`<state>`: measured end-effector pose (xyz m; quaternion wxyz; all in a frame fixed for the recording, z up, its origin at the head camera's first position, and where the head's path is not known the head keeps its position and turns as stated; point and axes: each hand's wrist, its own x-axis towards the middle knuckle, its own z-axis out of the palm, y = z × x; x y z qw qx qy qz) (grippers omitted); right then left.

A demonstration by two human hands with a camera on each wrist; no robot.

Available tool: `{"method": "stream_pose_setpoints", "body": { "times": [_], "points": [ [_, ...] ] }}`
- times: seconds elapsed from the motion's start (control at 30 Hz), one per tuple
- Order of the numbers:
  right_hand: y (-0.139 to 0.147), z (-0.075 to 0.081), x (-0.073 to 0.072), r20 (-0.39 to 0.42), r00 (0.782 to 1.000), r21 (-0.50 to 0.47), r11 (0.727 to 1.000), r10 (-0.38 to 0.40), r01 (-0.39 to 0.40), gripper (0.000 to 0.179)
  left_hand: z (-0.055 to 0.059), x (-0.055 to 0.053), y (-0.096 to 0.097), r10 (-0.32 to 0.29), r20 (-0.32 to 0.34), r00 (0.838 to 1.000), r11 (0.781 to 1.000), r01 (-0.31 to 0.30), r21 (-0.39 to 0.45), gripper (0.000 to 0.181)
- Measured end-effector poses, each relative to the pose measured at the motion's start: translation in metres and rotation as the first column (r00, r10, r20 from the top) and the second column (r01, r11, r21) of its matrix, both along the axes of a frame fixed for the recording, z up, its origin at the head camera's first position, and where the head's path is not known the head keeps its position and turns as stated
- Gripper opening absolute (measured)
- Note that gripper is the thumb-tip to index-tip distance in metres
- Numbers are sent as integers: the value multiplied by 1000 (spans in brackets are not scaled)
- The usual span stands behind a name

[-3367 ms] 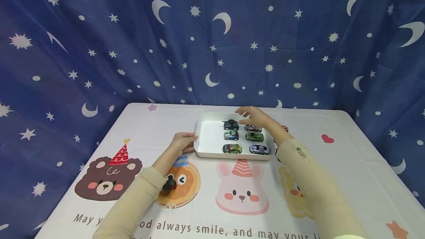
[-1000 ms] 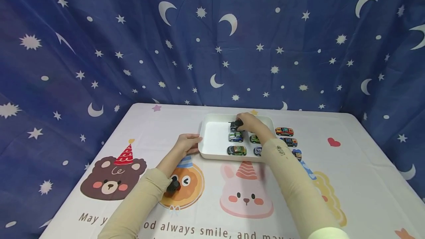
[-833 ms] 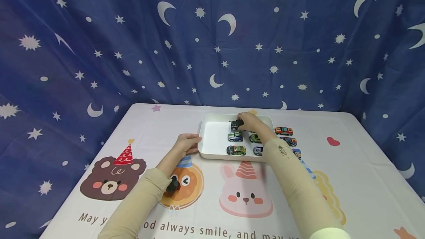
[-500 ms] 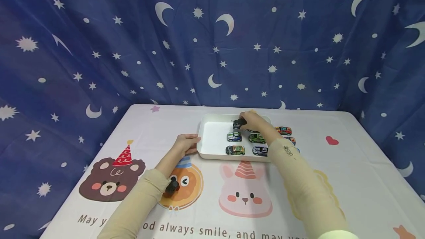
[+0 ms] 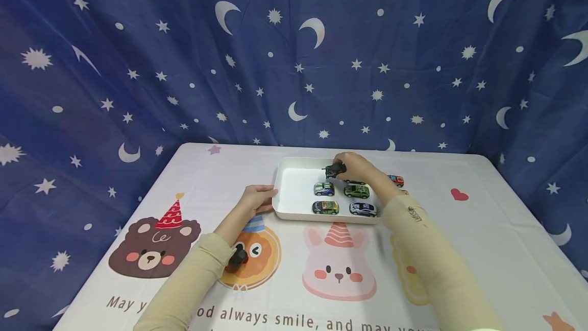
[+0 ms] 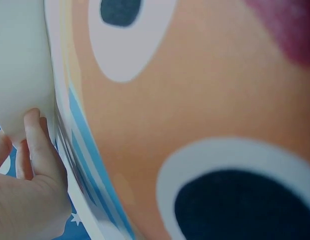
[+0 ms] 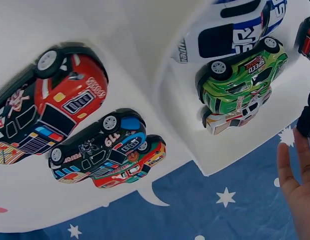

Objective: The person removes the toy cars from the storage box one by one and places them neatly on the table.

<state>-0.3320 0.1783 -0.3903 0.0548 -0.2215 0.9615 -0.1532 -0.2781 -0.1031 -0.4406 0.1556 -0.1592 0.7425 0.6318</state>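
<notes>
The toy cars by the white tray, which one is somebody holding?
The black toy car with the thin barrel poking out, at the far side of the white tray. The right hand pinches it; it's the only car being held.

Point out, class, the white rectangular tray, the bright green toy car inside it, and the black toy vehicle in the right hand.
White rectangular tray [image 5: 294,189]: head view, on its bare floor.
Bright green toy car [image 7: 241,80]: right wrist view, on its bodywork.
Black toy vehicle [image 5: 335,170]: head view, upper body.

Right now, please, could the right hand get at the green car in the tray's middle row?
Probably not: the right hand holds a black toy vehicle, though the green car lies uncovered.
</notes>
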Motion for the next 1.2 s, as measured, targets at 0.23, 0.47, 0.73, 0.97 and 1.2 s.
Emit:
{"method": "stream_pose_setpoints", "body": {
  "times": [0.23,0.47,0.73,0.97,1.2],
  "points": [
    [9,-2,7,-25,998,-64,996,56,-58,39,-2,-1,-1,-1,-2,1000,1000,1,4,39],
    [20,-5,14,-20,996,-139,987,83,-85,38,-2,1,-2,3,9,1000,1000,-3,2,39],
    [35,-3,25,-63,995,-187,979,73,-84,39,-2,0,-1,-3,9,1000,1000,3,-4,41],
    [50,0,36,-85,995,-163,985,47,-61,39,-1,1,-1,-18,-4,1000,1000,18,0,38],
    [69,2,46,-84,996,-133,991,13,-24,40,1,0,0,4,16,1000,1000,-3,-16,37]
  ]
}}
